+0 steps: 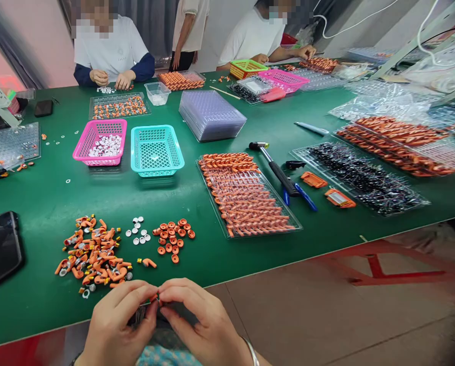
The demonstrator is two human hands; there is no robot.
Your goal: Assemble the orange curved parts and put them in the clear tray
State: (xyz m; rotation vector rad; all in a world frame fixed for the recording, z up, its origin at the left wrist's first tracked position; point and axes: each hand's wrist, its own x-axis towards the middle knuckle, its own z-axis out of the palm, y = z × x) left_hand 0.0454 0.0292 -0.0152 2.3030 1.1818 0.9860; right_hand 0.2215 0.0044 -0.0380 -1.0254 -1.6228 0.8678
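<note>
bright, even overhead light; glare on the clear trays [398, 91] at right, edges stretched and blurred.

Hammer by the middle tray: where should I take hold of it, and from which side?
Take the hammer by its black rubber grip, probably from above. It lies flat on the green table, grip end pointing toward you, the metal head away; blue pens crowd that near end, so close around mid-grip.
</note>
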